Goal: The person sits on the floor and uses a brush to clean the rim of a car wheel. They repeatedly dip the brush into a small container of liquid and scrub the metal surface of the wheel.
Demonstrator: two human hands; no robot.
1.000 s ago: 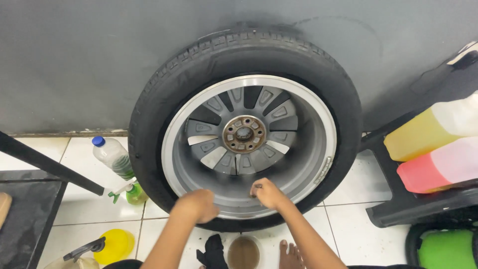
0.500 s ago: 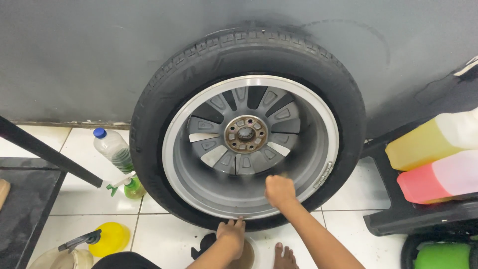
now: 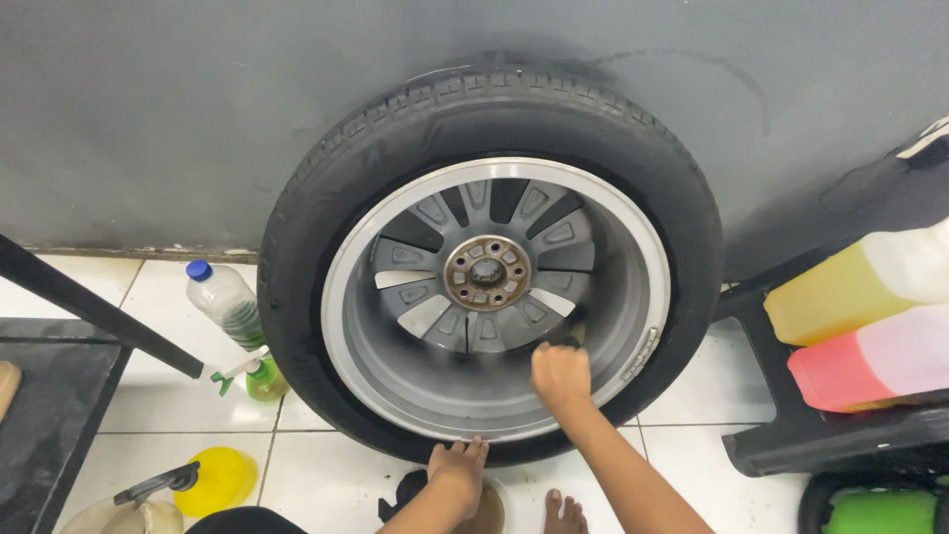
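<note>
Hands worked a wheel [image 3: 494,267] leaning on the wall: right hand [image 3: 560,376] fisted around something dark inside the rim [image 3: 415,396], left hand [image 3: 457,465] spread below the tyre.

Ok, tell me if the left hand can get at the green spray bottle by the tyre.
Probably yes. The left hand rests at the tyre's bottom edge, and only bare floor tile shows between it and the green spray bottle.

head view, looking down, close on wheel [image 3: 491,265] against wall [image 3: 178,109]
</note>
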